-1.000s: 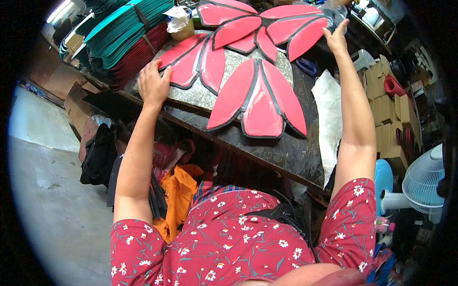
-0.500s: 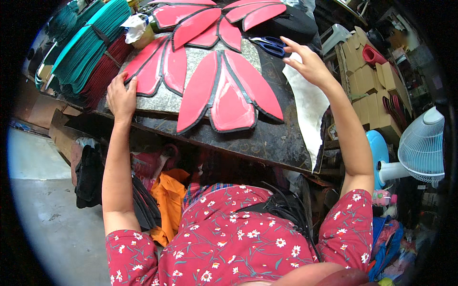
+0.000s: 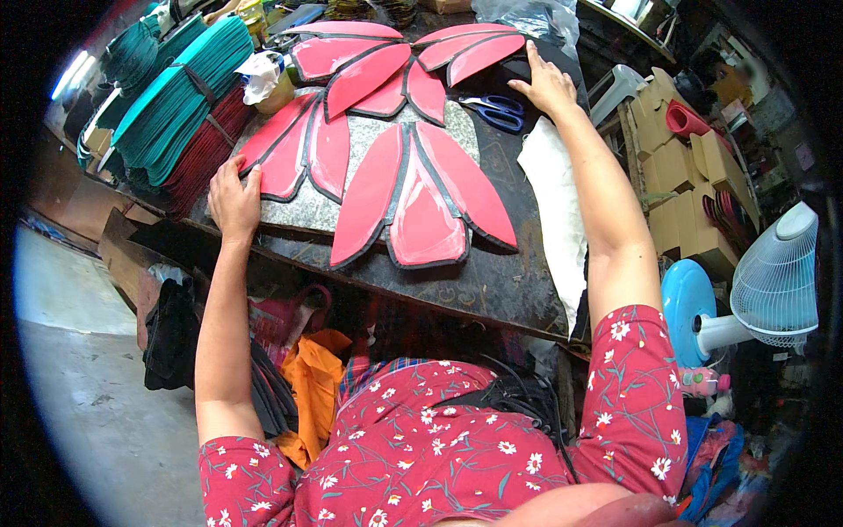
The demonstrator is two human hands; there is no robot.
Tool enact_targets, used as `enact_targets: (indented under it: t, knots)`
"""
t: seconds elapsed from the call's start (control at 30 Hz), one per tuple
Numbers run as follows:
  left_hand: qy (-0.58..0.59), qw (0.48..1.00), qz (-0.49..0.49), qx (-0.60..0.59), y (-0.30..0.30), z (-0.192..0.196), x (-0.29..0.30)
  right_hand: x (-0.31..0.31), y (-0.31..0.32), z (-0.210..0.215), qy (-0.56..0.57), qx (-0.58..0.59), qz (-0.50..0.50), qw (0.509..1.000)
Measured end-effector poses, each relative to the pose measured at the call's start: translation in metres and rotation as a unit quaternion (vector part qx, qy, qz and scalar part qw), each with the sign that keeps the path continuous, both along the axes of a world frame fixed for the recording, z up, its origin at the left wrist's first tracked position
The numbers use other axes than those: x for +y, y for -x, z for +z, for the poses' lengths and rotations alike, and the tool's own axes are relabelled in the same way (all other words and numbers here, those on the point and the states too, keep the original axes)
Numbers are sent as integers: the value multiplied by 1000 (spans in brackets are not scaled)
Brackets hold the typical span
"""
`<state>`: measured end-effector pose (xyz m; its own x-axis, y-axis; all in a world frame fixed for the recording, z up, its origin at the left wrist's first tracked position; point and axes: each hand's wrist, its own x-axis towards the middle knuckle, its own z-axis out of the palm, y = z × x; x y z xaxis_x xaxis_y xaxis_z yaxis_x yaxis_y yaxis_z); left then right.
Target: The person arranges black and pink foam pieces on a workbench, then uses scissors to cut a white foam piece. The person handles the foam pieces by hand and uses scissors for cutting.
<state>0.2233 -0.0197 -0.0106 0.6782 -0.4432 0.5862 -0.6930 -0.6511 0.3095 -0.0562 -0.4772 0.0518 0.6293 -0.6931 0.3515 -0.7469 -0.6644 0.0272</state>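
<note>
No words, labels or numbers can be read. Faint yellowish scrawled marks (image 3: pixel 461 295) show near the middle of the dark surface's (image 3: pixel 527 281) near edge, too unclear to make out.

The fisheye head camera looks down and forward from close above the shirt (image 3: pixel 421 457). The tabletop (image 3: pixel 518 285) lies farther off, its near edge crossing mid-view.

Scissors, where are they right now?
In the head view, the scissors lie right of centre on the table, left of the right hand, near the white sheet.
</note>
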Motion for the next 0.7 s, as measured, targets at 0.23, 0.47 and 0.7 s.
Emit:
enact_targets:
  t: [0.23, 0.47, 0.7]
  knots:
    - [-3, 1000, -10, 5, -2, -1, 1, -41, 36, -5, 29, -4, 74, 997]
    - [-10, 1000, 0, 1, -2, 0, 0, -65, 47, -19, 27, -50, 83, 995]
    - [-16, 1000, 8, -11, 0, -1, -1, 5, 37, 4, -68, -114, 93, 987]
